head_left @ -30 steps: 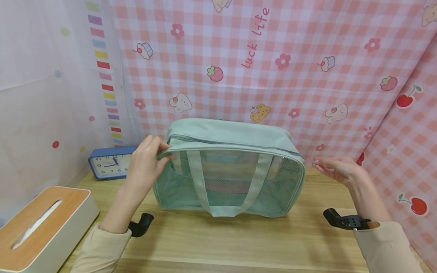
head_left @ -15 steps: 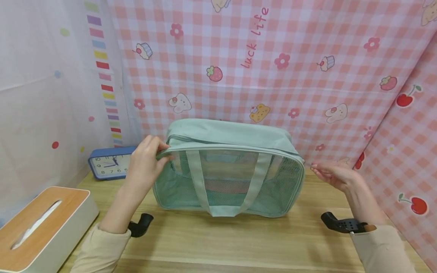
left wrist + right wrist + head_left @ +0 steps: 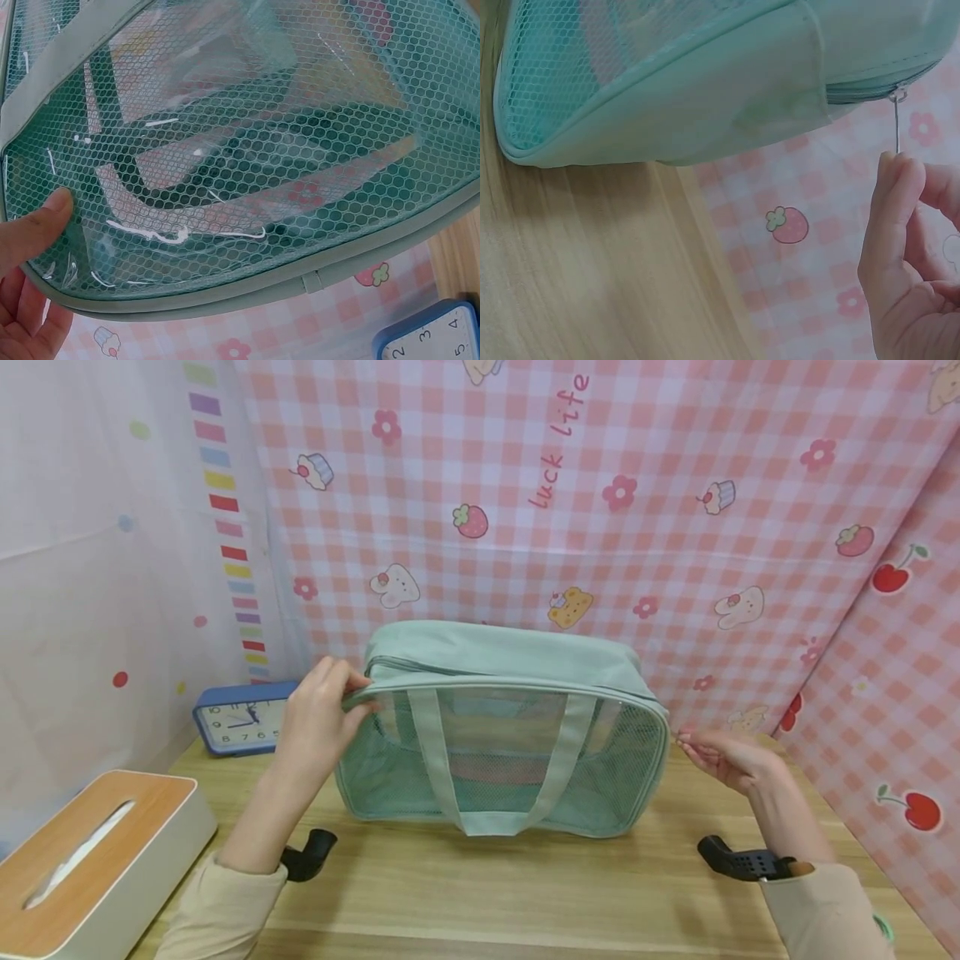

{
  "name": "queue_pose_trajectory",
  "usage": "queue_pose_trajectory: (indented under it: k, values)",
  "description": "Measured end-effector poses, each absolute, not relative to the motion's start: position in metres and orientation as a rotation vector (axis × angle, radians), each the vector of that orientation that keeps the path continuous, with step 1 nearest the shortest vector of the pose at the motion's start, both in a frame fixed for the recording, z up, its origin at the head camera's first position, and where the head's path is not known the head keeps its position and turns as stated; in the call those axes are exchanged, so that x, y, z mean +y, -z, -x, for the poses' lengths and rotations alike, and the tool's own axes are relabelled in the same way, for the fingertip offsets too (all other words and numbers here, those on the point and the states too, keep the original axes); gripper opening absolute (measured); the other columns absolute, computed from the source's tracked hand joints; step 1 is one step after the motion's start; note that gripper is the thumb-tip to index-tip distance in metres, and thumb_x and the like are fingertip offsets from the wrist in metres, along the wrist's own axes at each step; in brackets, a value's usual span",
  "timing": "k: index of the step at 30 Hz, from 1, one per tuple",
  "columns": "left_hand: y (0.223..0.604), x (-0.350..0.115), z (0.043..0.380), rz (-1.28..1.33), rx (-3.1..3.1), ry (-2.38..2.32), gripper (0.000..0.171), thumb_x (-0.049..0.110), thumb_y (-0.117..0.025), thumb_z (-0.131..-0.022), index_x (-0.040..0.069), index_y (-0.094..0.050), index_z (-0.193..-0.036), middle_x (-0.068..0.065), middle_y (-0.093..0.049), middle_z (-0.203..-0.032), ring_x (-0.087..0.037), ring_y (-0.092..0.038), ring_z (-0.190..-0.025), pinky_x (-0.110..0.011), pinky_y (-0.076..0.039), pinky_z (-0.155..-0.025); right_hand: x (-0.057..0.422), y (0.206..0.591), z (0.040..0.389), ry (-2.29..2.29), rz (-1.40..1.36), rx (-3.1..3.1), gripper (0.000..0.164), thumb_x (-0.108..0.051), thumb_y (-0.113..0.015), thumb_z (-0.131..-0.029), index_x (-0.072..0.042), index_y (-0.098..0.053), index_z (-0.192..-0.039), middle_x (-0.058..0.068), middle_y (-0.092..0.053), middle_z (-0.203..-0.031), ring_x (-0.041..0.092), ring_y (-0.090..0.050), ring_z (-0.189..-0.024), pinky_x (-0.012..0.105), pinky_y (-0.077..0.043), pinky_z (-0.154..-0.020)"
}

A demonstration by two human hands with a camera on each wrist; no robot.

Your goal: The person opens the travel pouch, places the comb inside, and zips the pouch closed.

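A mint-green travel bag (image 3: 495, 652) with a mesh-and-clear front and a strap handle (image 3: 551, 777) stands upright mid-table. Its top zipper (image 3: 465, 672) runs along the upper edge. My left hand (image 3: 318, 714) pinches the bag's upper left corner, thumb in front on the mesh (image 3: 247, 172) and fingers behind. On the other side, my right hand (image 3: 731, 756) is just off the bag's right end. The right wrist view shows its thumb and finger pinching a thin metal zipper pull (image 3: 898, 127), which hangs from the slider (image 3: 898, 94) at the zipper's side end.
Left of the bag is a blue clock (image 3: 243, 718), behind my left forearm. A tissue box (image 3: 142, 868) with a wood-look top stands at the near left. Checked cloth (image 3: 525, 560) hangs close behind the bag, over the wooden table (image 3: 525, 893).
My right hand has moved down and slightly left along the bag's right end. My left hand and the bag stay in nearly the same place.
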State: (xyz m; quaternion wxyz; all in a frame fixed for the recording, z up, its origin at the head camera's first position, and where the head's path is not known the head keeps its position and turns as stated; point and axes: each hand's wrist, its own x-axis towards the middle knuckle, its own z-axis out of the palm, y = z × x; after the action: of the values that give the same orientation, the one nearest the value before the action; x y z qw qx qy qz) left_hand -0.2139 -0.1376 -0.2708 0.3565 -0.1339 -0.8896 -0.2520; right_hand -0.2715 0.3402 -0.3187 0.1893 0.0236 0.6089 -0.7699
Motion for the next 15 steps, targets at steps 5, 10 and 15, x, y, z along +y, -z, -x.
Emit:
queue_pose_trajectory:
  k: [5, 10, 15]
  values:
    - [0.271, -0.137, 0.214, 0.346, -2.3, 0.652, 0.025, 0.0, -0.076, -0.069, -0.003, -0.058, -0.086, -0.015, -0.056, -0.083, -0.029, -0.057, -0.079, -0.04, -0.052, -0.07, 0.336, 0.325, 0.271, 2.147, -0.117, 1.738, 0.024, 0.004, -0.053, -0.088, -0.009, -0.068, -0.076, 0.001, -0.069, -0.076, 0.006, -0.066, -0.071, 0.015, -0.055, -0.069]
    - [0.271, -0.137, 0.214, 0.349, -2.295, 0.656, 0.024, -0.001, -0.076, -0.069, -0.003, -0.058, -0.086, -0.015, -0.056, -0.083, -0.029, -0.057, -0.079, -0.041, -0.052, -0.07, 0.33, 0.328, 0.27, 2.114, -0.118, 1.765, 0.027, 0.005, -0.051, -0.088, -0.009, -0.068, -0.073, 0.001, -0.067, -0.075, 0.005, -0.064, -0.071, 0.015, -0.055, -0.068]
    - [0.271, -0.136, 0.214, 0.338, -2.3, 0.651, 0.024, -0.001, -0.075, -0.069, -0.003, -0.058, -0.086, -0.015, -0.056, -0.083, -0.03, -0.057, -0.079, -0.041, -0.052, -0.07, 0.326, 0.33, 0.271, 2.088, -0.137, 1.777, 0.026, 0.004, -0.05, -0.089, -0.009, -0.066, -0.073, 0.001, -0.065, -0.076, 0.005, -0.062, -0.071, 0.015, -0.054, -0.068]
